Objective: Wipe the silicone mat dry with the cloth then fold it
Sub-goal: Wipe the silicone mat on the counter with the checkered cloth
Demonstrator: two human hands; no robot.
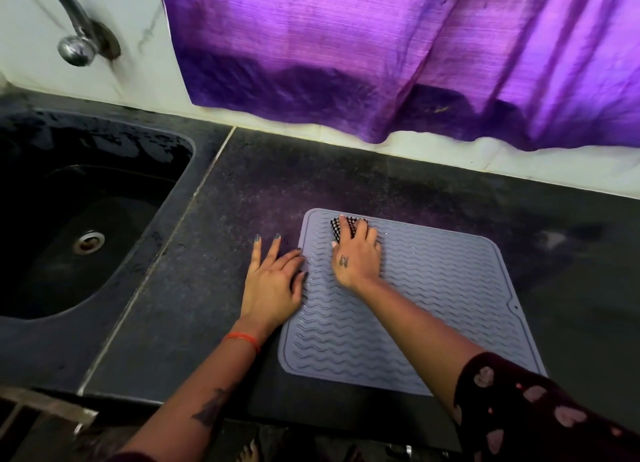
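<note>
Left hand flat, fingers straight and spread — palm on dark counter, fingertips touching left edge of silicone mat. Right hand presses bunched checked cloth onto mat's far left corner. Mat lies flat on counter, right of sink — purple curtain behind.

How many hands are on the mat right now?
2: the right hand presses the cloth near the mat's far-left corner; the left hand rests on its left edge.
</note>
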